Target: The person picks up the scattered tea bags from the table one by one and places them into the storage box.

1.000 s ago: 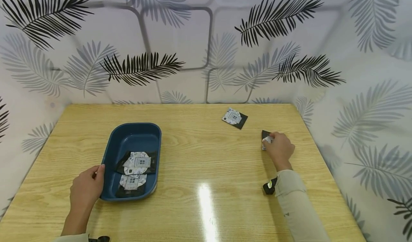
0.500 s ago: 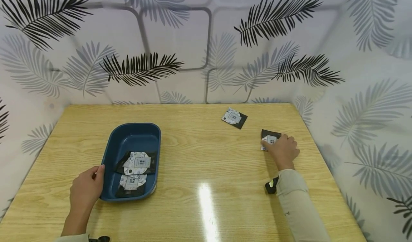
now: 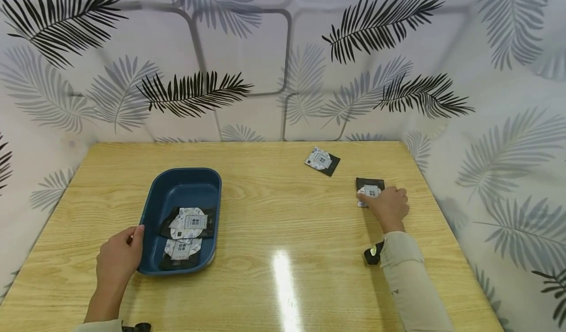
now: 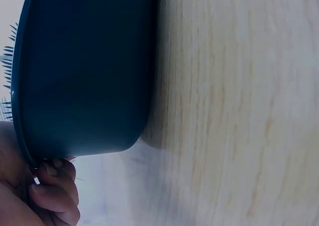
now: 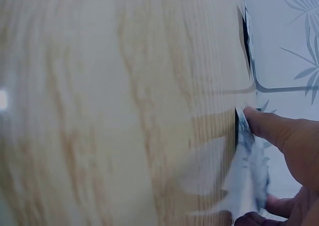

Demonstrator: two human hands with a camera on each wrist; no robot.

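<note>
- Left hand (image 3: 118,257) pinches the rim of the blue bin (image 3: 182,194) at its near-left corner.
- Overlapping packets (image 3: 189,223) lie in the bin's near half.
- Broad stretch of counter (image 3: 256,234) between bin and farther packet (image 3: 322,160), which lies near the back edge.
- Right hand (image 3: 391,207), thumb and fingers spread, grasps the nearer packet (image 3: 371,191) near the counter's right edge.

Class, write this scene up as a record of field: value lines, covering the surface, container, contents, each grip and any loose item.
Surface: wood-grain table
Container: blue bin, left side of table
Contents: overlapping packets, at least two, in the bin's near half
Left grip: holds the bin's near-left rim
Right grip: pinches a black-and-white packet
Loose item: another packet, on the table, farther back
</note>
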